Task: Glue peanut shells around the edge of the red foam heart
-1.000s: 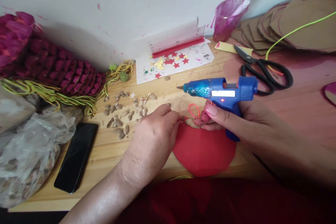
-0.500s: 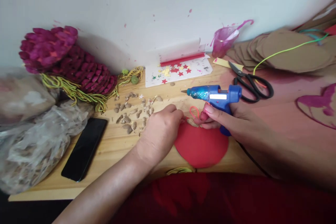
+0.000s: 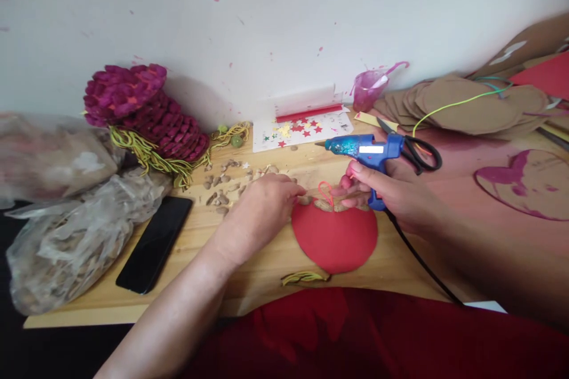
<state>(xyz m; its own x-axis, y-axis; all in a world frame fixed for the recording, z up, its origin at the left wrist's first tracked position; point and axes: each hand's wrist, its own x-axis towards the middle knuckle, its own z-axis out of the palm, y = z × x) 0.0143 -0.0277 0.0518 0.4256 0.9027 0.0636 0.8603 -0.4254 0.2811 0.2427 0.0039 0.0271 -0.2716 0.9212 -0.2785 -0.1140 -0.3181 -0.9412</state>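
My right hand [image 3: 391,186] grips a blue hot glue gun [image 3: 368,151], its nozzle pointing left above the table. Below it lies a red rounded cutout [image 3: 335,237]. Several peanut shells [image 3: 323,205] line its upper edge, and an orange cord loop [image 3: 326,189] stands up there. At the cutout's upper left, my left hand [image 3: 271,198] has loosely stretched fingers close to a peanut shell [image 3: 304,201] on the edge; part of the fingers is hidden. Loose peanut shells [image 3: 217,196] are scattered left of this hand.
A phone [image 3: 154,246] and plastic bags [image 3: 84,237] lie at left. Behind them leans a magenta shell-covered piece [image 3: 146,112] with yellow-green yarn. Star cutouts on white paper [image 3: 262,139], a pink cup [image 3: 368,90], scissors [image 3: 422,154] and cardboard pieces [image 3: 471,103] sit farther back.
My left hand has loosened and drawn slightly back, uncovering a peanut shell on the edge. More shells show beside the loop. The view has shifted; the glue gun stays in my right hand.
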